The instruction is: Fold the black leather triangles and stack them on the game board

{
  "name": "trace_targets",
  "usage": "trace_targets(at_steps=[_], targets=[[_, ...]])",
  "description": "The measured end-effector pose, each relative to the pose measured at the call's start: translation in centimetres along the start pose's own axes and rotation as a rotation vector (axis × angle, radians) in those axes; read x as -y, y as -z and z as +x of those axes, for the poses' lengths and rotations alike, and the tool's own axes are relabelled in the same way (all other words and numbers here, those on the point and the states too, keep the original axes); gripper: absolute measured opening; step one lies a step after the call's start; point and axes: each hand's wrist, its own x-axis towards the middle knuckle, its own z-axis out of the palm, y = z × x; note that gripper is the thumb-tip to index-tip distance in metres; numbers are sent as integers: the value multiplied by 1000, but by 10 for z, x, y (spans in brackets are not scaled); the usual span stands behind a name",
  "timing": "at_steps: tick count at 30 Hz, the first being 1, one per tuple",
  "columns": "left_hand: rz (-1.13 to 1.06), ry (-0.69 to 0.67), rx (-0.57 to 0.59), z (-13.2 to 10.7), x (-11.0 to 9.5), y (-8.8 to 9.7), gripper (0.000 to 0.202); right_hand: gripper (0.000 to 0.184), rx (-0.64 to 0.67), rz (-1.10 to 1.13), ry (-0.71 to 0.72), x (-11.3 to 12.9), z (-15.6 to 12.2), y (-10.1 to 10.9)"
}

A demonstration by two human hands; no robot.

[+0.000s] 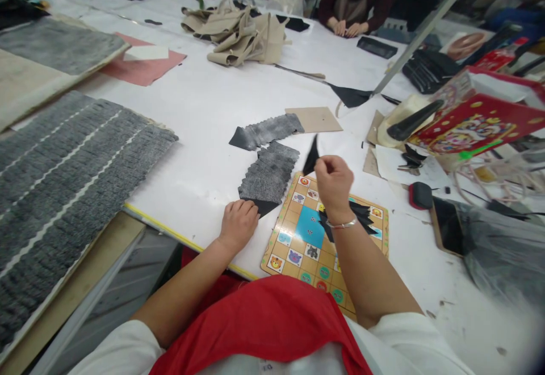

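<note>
My right hand (335, 185) is raised over a printed game board (281, 250) and pinches a thin black triangular piece (311, 158), its point upward. My left hand (239, 224) lies on the table, fingertips resting at the black edge of a fanned stack of grey pieces (269, 173). Above that stack, a second row of overlapping grey pieces (272, 130) ends in a black tip at its left. More black pointed pieces (361, 216) lie in a pile on the board, partly hidden by my right wrist.
Grey layered material (76, 171) covers the left side. A beige card (319, 119) lies beyond the grey rows; beige pieces (242, 32) are heaped farther back. On the right are a red box (481, 117), a phone (447, 224) and a plastic bag (494, 256). A co-worker's hands (349, 28) rest across the table.
</note>
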Motion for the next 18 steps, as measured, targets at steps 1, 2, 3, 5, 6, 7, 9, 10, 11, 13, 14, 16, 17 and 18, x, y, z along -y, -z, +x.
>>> trace_targets(at_steps=[1,2,3,5,6,7,9,10,11,13,14,16,17,18], targets=[[-2,10,6,1,0,0,14,14,-58,-38,47,-3,-3,17],[-3,22,13,2,1,0,13,14,-47,-99,126,-4,-12,33],[-4,33,17,2,1,0,12,15,33,-172,223,-4,-26,47],[-6,49,4,1,0,0,13,19,304,-319,395,1,-65,66],[-13,51,-16,0,-2,1,15,21,451,-371,447,4,-87,71],[-28,46,-40,-2,-5,2,16,23,587,-395,471,7,-108,73],[-86,10,-86,-8,-15,6,15,23,769,-381,439,10,-141,74],[-126,-20,-100,-12,-21,9,14,24,812,-358,405,11,-151,74],[-169,-54,-108,-17,-28,13,12,26,826,-332,367,11,-156,74],[-246,-144,-115,-26,-42,18,10,29,789,-295,312,9,-155,76],[-274,-202,-124,-31,-49,19,9,29,760,-286,301,8,-150,77],[-303,-349,-149,-37,-60,18,10,23,717,-298,311,6,-139,79],[-303,-424,-156,-39,-64,16,10,23,715,-316,332,6,-133,79],[-292,-487,-152,-41,-66,13,11,24,729,-338,361,6,-129,78]])
